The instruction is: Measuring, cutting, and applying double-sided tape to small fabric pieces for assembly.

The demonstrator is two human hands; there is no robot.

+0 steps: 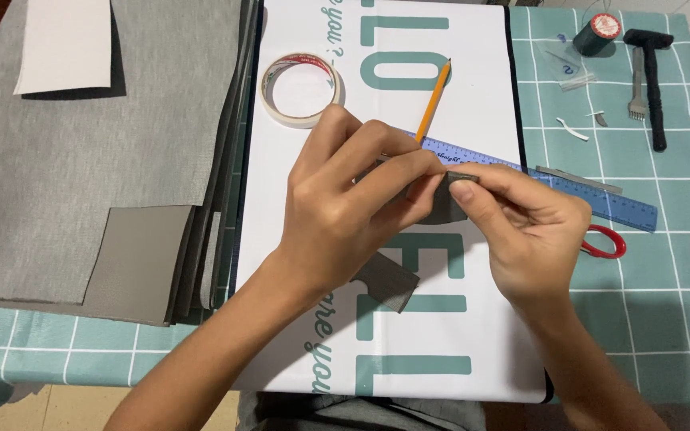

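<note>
— Grey leather, a small piece (443,199), is pinched between both hands above the white printed mat (305,263). The left hand (345,203) grips its near side with thumb and fingertips; the right hand (525,231) clamps the top edge between thumb and forefinger.

— What lies about them?

— A blue ruler (600,199) and a yellow pencil (434,100) just behind the knuckles, a roll of masking tape (300,89) farther back, a second grey offcut (385,279) under the left wrist. Red scissor handles (604,241) peek out beside the right hand. Left of the mat, folded grey sheets (81,160) are stacked on the checked teal tablecloth (664,303).

— What could go wrong?

— I'd judge the piece so small, and mostly hidden by fingers, that uneven pressure could crease it askew or let it slip onto the mat. A careless wrist might also nudge the ruler, or sweep the offcut off its place.
</note>
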